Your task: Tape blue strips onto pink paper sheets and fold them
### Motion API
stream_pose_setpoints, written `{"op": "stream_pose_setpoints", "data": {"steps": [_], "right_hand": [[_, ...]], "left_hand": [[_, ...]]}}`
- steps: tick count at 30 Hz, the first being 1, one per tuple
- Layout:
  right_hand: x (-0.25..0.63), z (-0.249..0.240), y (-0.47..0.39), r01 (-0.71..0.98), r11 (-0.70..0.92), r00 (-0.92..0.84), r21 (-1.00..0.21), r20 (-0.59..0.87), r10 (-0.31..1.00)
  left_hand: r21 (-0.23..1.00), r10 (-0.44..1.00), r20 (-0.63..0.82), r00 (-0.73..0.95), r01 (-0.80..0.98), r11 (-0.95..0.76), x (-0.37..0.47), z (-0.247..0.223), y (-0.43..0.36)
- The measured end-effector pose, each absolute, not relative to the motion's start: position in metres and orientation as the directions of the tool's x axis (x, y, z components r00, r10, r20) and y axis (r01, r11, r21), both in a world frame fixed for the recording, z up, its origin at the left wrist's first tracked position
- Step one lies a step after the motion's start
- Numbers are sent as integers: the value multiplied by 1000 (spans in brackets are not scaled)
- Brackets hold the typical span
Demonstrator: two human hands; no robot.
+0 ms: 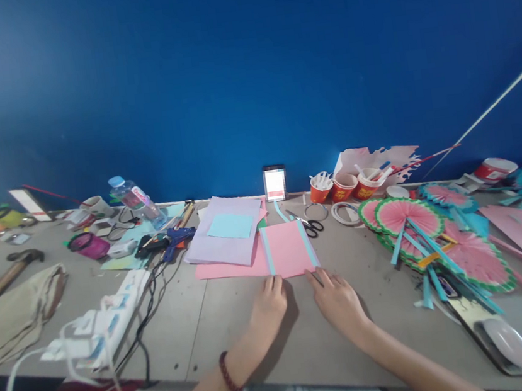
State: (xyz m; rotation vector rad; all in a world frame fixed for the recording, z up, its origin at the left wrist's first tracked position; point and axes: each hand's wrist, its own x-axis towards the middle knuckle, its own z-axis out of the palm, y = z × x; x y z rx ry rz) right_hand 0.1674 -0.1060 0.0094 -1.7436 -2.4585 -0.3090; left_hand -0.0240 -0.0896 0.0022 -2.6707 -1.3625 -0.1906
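Note:
A pink sheet of paper [287,249] with a light blue strip [309,243] along each side lies flat on the table in front of me. My left hand [269,301] is at its lower left corner, fingers close together and tips on the edge. My right hand [339,299] rests at the lower right corner, with fingers stretched out, slightly apart and touching the edge. Beneath and to the left is another pink sheet [232,270], under lilac sheets [224,250] topped by a light blue piece [230,226]. Black-handled scissors [312,226] lie just beyond the pink sheet.
A phone [275,184] stands against the blue wall. On the right are red paper cups [343,188], pleated paper fans [406,219] and a mouse [509,339]. Leftward are a glue gun [175,239], a bottle [138,201], a power strip [114,318] and a hammer [8,274].

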Motion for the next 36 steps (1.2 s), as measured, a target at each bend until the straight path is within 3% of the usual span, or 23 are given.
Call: {"op": "stream_pose_setpoints", "data": {"steps": [6, 12, 17, 25, 36], "right_hand": [[164, 11, -110, 944, 316, -330, 99, 219, 918], [160, 10, -112, 959, 284, -278, 10, 238, 931], [153, 9, -114, 960, 274, -278, 51, 244, 929], [152, 10, -117, 960, 270, -280, 74, 235, 931], [145, 3, -118, 964, 266, -254, -4, 279, 926]], "left_hand": [[-108, 817, 208, 538, 843, -527, -14, 7, -107], [54, 885, 269, 380, 911, -408, -1, 11, -116], [120, 909, 290, 300, 931, -346, 9, 11, -119], [84, 918, 266, 294, 942, -326, 8, 5, -118], [155, 870, 320, 376, 885, -440, 8, -4, -113]]}}
